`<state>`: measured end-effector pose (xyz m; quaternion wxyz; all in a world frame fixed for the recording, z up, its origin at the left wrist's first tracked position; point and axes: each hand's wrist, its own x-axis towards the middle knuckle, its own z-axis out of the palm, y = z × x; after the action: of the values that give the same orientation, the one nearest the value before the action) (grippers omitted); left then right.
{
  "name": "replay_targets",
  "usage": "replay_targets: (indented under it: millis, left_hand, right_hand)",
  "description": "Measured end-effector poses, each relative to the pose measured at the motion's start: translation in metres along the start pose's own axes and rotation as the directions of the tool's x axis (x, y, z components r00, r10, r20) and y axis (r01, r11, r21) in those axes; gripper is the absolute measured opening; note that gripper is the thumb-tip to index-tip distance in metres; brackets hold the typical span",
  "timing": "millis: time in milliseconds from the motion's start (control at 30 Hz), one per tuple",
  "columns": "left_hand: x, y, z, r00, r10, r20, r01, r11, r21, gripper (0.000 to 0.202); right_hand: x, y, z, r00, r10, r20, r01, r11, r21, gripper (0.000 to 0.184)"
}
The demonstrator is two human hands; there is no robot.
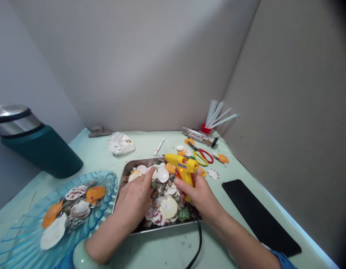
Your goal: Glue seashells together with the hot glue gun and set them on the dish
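In my right hand (199, 192) is a yellow hot glue gun (185, 168), gripped by its handle, with a small orange light glowing on its side. Its nozzle points left over a metal tray (164, 229) heaped with seashells (169, 207). A black cord (200, 239) runs down from the gun toward me. My left hand (136, 196) is over the tray's left side, back turned to me. One finger reaches up toward the nozzle while the others curl out of sight; what they hold, if anything, is hidden. White shells (162, 174) lie close to that fingertip.
A blue shell-shaped dish (105, 186) with shells is at left, below a teal bottle (43, 151). Scissors (205, 155), loose shells (214, 174), a clear tube (199, 137) and a red cup (206, 129) of glue sticks (214, 112) lie behind. A black slab (259, 216) lies right.
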<state>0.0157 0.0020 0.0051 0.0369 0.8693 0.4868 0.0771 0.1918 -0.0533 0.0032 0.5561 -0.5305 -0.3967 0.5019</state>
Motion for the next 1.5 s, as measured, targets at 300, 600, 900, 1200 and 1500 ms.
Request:
replay_targets:
  millis: [300, 600, 900, 1200, 1500]
  left_hand:
    - [0.003, -0.004, 0.006, 0.994, 0.089, -0.056, -0.091, 0.996, -0.024, 0.060]
    - [0.000, -0.019, -0.005, 0.986, -0.133, 0.099, 0.159, 0.579, -0.799, 0.050]
    - [-0.004, -0.020, 0.003, 0.990, -0.082, 0.118, 0.143, 0.510, -0.848, 0.048]
    - [-0.002, -0.021, -0.005, 0.975, -0.156, 0.158, 0.208, 0.392, -0.896, 0.052]
    - [-0.006, -0.024, -0.001, 0.996, -0.087, 0.019, 0.078, 0.745, -0.662, 0.051]
  right_hand:
    - [-0.001, -0.001, 0.000, 1.000, -0.007, 0.000, 0.007, 1.000, -0.006, 0.027]
    - [-0.002, 0.000, -0.002, 1.000, 0.021, 0.016, -0.021, 1.000, 0.012, 0.028]
    - [-0.002, 0.002, -0.001, 0.999, 0.036, 0.032, -0.036, 0.999, -0.015, 0.029]
    - [-0.001, 0.005, -0.003, 0.999, 0.026, 0.039, -0.023, 0.998, -0.055, 0.027]
    - [-0.002, 0.001, -0.016, 0.965, -0.245, 0.095, 0.211, 0.505, -0.837, 0.034]
